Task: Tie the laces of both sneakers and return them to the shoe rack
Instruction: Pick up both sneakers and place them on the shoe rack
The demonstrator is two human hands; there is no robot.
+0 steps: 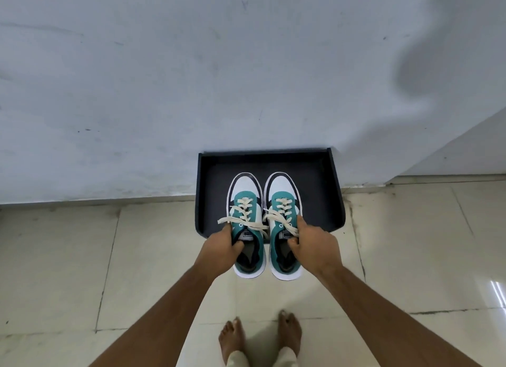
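Sneakers, teal, white and black, were seen from above at the centre of the frame, one held in each hand. The left hand (219, 250) was clenched on the collar of the left sneaker (246, 224), thumb inside the opening; the right hand (315, 247) was clasped the same way on the right sneaker (284, 221). Their toes lay over the dark shoe rack (323, 186), a shallow black tray against a pale wall (164, 79) in the upper half of the frame, while the heels hung out past its near edge over the tiled floor (82, 257). Whether the soles rested on the tray could not be told. The cream laces (246, 216) were spread loosely across both tongues; a finished bow could not be made out on either shoe, so the tying was judged probably undone, which would suggest the pair needed drawing out rather than setting down. For the step to be done well, both shoes would best be kept level and parallel, and the trailing lace ends kept clear of the tray's rim and of the soles. Bare feet (260, 336) were visible at the lower centre.
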